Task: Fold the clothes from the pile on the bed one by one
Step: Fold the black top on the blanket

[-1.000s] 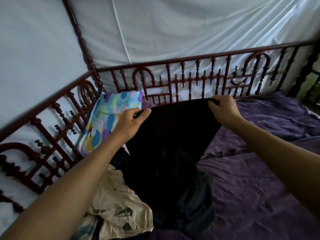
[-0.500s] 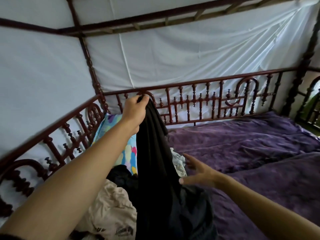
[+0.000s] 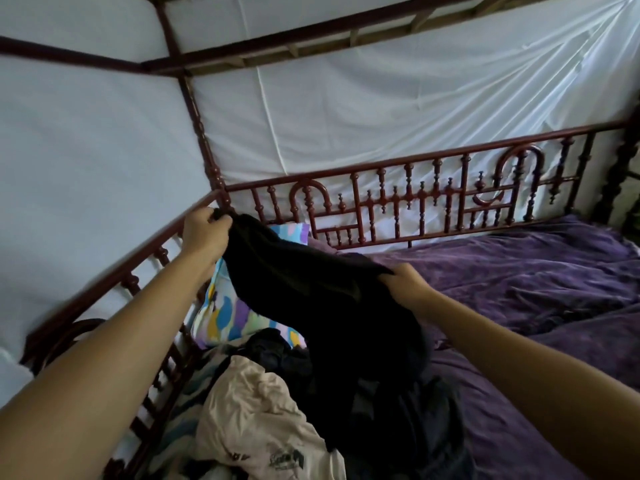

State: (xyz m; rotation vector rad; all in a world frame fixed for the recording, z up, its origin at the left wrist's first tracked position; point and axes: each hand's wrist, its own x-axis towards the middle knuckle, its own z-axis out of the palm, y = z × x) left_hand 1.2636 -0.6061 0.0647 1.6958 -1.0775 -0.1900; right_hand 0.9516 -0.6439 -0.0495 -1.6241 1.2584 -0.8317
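I hold a black garment (image 3: pixel 304 282) in the air above the pile of clothes (image 3: pixel 311 410). My left hand (image 3: pixel 204 233) grips its upper left corner near the bed rail. My right hand (image 3: pixel 403 284) grips its edge lower and to the right. The rest of the dark cloth hangs down onto the pile. In the pile lie a crumpled beige shirt (image 3: pixel 256 420) with dark print and several dark garments at the lower centre.
A colourful patterned pillow (image 3: pixel 228 317) leans against the corner of the dark red wooden bed rail (image 3: pixel 415 202). A purple blanket (image 3: pixel 519 289) covers the bed to the right. White netting (image 3: pixel 381 109) hangs behind the rails.
My right hand let go of the garment's top edge, dropped low, then took hold of the black cloth again further down. My left hand kept its grip and moved left toward the rail.
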